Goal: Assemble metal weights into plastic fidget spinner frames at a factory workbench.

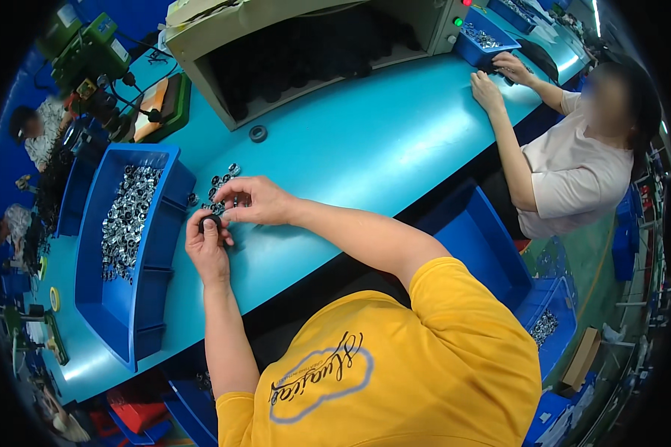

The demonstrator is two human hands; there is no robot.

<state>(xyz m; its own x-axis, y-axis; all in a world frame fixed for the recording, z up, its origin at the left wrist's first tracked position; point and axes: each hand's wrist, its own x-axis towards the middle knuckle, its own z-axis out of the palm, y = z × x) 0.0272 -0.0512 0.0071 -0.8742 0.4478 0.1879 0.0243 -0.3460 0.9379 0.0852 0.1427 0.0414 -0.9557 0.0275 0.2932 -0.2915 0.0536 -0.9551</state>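
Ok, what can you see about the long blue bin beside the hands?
The long blue bin looks plastic, with an open top, a rim and ribs outside. It sits on the turquoise table, left of the person's left hand, which doesn't touch it. Small silvery parts are heaped inside, and blue floor shows at its nearer end.

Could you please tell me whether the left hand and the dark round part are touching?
Touching: the head view shows the left hand gripping the dark round part between thumb and fingers.
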